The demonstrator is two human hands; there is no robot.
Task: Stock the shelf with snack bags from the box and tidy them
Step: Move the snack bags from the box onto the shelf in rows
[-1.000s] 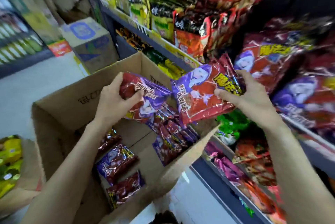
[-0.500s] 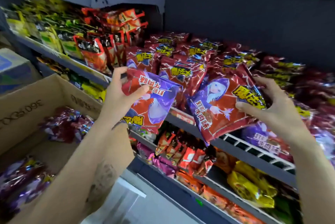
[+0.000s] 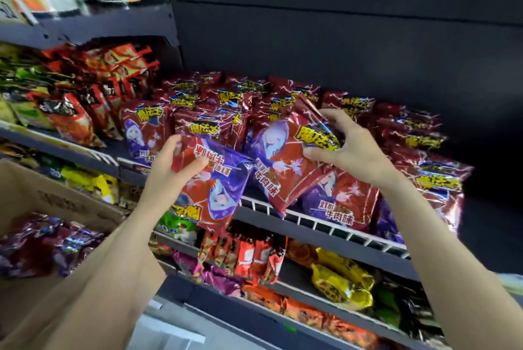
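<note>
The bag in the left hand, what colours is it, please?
Red and purple with yellow lettering, seen in the head view.

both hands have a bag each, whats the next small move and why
Probably set the right hand's bag down first. It is upright and already over the shelf's wire front, among the matching red bags. The left hand's bag is upside down and hangs in front of the shelf edge, so it likely needs turning afterwards.

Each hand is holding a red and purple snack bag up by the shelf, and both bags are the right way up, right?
Not quite. The head view shows each hand holding a bag by the shelf, but only the right hand has its bag upright. The bag in the left hand is upside down, its printing inverted.
</note>
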